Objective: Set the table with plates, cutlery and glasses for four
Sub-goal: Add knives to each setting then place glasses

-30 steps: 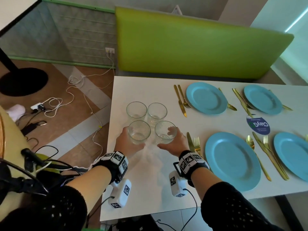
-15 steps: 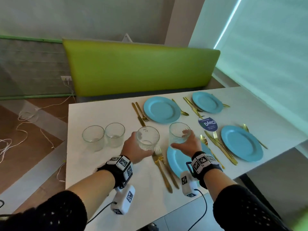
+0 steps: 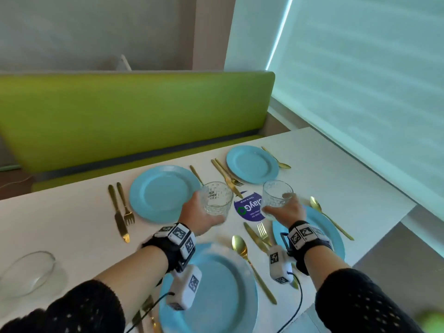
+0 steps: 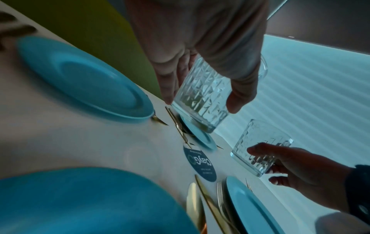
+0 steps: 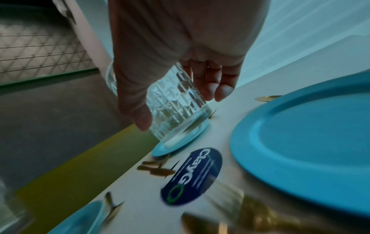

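My left hand (image 3: 199, 218) grips a cut-pattern glass (image 3: 217, 199) (image 4: 202, 95), held in the air above the white table (image 3: 72, 224) between the far left blue plate (image 3: 164, 193) and a round blue sticker (image 3: 249, 209). My right hand (image 3: 284, 213) grips a second glass (image 3: 277, 197) (image 5: 176, 107) above the near right plate (image 3: 329, 234). Both glasses are upright and off the table. A far right plate (image 3: 252, 167) and a near plate (image 3: 216, 289) complete the settings, each with gold cutlery (image 3: 121, 212) beside it.
Another glass (image 3: 28, 272) stands at the near left of the table. A green bench back (image 3: 132, 111) runs along the far side. A window blind (image 3: 372, 80) closes the right side, and the table's right edge drops off near the right plate.
Both hands have carried their glasses rightwards and further across the table, from near the left-hand place settings to above the blue sticker area. The two other glasses stayed at the left.
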